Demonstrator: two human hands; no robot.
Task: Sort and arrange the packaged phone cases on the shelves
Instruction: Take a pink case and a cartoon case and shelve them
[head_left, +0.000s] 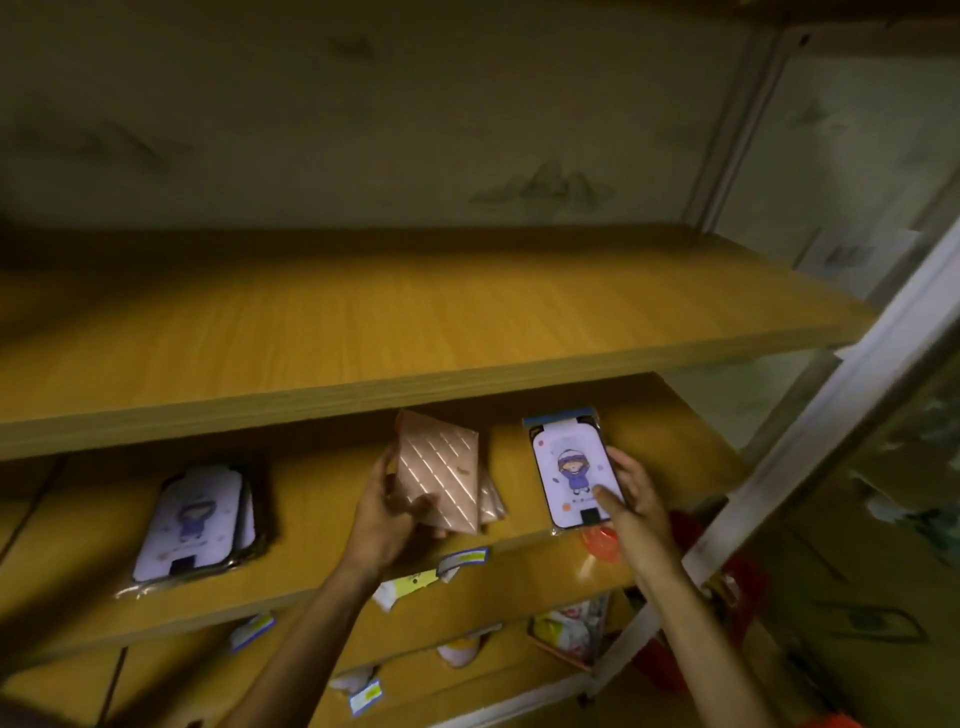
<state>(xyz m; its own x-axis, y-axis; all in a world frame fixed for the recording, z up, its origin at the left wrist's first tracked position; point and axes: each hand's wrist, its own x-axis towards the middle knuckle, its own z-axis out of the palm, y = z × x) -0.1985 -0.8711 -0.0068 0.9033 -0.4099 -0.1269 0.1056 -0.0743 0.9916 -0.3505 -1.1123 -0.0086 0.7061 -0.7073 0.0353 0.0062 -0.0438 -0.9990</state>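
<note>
On the middle shelf (322, 561), at the far left, a small stack of packaged cartoon-print cases (195, 522) lay flat, slightly fanned, in clear wrappers. Right of it, the left hand (387, 512) gripped a stack of pink diagonal-striped cases (441, 475), thumb curled over the front face and fingers wrapped behind the left edge; the stack stood tilted above the shelf surface (whether its lower edge touched the board could not be determined). Further right, the right hand (631, 496) held a single packaged cartoon case (571, 470), thumb pressed on its lower front and fingers curled along its right side; the case lay over the shelf's front right area, its bottom end reaching the shelf edge. The upper shelf (415, 322) spanned the view above. Below, lower shelves (519, 587) carried several blurred packages (566, 631), and a white metal upright (841, 415) stood at the right.
</note>
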